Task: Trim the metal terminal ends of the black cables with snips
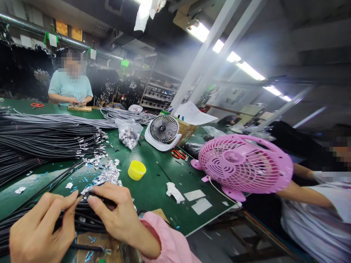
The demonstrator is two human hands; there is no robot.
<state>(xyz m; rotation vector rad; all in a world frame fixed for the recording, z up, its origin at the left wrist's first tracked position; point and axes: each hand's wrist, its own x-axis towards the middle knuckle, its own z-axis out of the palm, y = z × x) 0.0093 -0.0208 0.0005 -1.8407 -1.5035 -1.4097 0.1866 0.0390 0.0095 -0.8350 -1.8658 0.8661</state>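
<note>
My left hand (45, 223) is closed in a pinch at the lower left, its thumb and forefinger on the thin end of a black cable. Close beside it, my right hand (117, 210), below a pink sleeve, pinches the same spot; a dark piece shows under its fingers, partly hidden. Under both hands lie black cables (89, 219) and a worn wooden board (90, 250). On the board rests a cable end with bared coloured wires (106, 251). Just beyond my fingers is a heap of silvery foil scraps (109, 173) with small blue bits.
Bundles of black cables (49, 140) cover the table's left. Beyond the foil stand a yellow cup (137, 170), a bag of scraps (129, 134), a white fan (163, 129) and orange-handled scissors (179, 154). A pink fan (241, 164) stands right. One person (70, 86) sits opposite, another (315, 204) at right.
</note>
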